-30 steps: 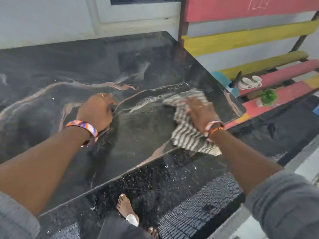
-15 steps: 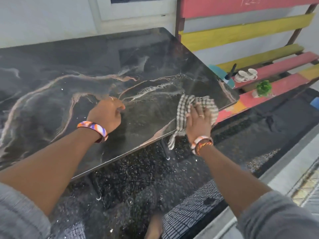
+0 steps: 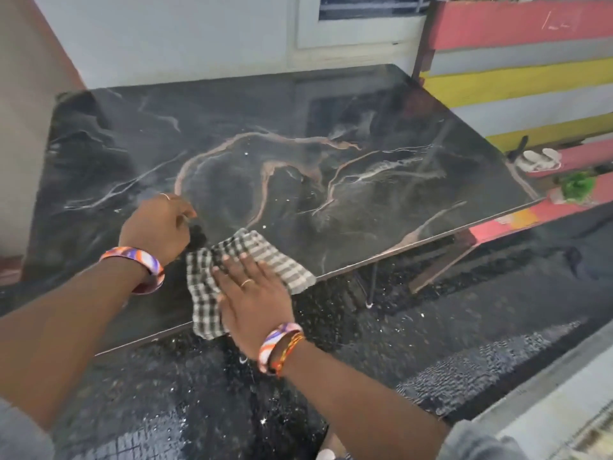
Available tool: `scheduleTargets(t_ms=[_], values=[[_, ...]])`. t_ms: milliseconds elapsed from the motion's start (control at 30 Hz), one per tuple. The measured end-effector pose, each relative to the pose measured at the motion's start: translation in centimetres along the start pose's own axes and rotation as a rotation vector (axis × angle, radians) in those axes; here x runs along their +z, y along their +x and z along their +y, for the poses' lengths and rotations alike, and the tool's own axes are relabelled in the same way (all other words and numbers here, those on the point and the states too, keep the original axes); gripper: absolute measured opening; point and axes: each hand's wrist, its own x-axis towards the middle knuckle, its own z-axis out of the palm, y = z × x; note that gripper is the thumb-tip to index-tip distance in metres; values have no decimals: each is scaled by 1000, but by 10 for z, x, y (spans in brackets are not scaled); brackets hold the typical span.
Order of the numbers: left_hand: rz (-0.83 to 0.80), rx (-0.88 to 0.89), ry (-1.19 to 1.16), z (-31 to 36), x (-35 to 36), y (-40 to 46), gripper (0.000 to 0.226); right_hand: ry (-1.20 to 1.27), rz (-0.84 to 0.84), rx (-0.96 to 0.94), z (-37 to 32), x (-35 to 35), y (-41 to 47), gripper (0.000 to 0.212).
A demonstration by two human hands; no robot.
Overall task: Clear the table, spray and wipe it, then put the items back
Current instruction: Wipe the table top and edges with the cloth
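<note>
— Checked grey-and-white cotton cloth (image 3: 245,270): what are the fingers doing with it?

— The right hand (image 3: 252,297) lies flat on it, fingers (image 3: 232,265) straight and spread, pressing it down on the black marble-patterned tabletop with rust and white veins (image 3: 298,144). A thin ring sits on one finger.

— Where on the table is the cloth?

— At about six o'clock, at the near edge. One corner hangs over that edge; the rest lies on the top.

— And the other hand?

— The left hand (image 3: 156,227) sits at about nine o'clock from the cloth, just beside it, fingers curled under against the tabletop. I cannot tell whether they hold anything. It wears a ring too.

— Further out?

— Each wrist carries a swirled orange, purple and white bangle (image 3: 139,263); the right one also has an orange woven band. Grey sleeves cover the upper arms.

— Beyond the table?

— At three o'clock stands a slatted wooden bench painted pink and yellow (image 3: 530,78). On it are a small green plant (image 3: 575,186), blurred, and white cups (image 3: 537,159). A wet black speckled floor (image 3: 365,376) lies below.
</note>
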Motion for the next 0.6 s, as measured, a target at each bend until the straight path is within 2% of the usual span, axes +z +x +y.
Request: scheduleTargets(t_ms=[33, 100, 267, 367, 467, 600], values=[[0, 3, 1, -7, -4, -2, 26, 8, -18, -2, 1, -1, 3, 49], [3, 2, -13, -12, -8, -2, 25, -23, 5, 112, 16, -8, 3, 52], [8, 53, -56, -9, -2, 7, 29, -82, 68, 678, 93, -30, -4, 52], [-13, 81, -80, 2, 6, 18, 31, -21, 59, 906, 134, -44, 6, 54], [-20, 86, -92, 11, 10, 31, 32, -50, 32, 981, 156, -48, 30, 56], [-19, 64, -108, 4, 14, 54, 33, -78, -3, 912, 173, -53, 68, 58]])
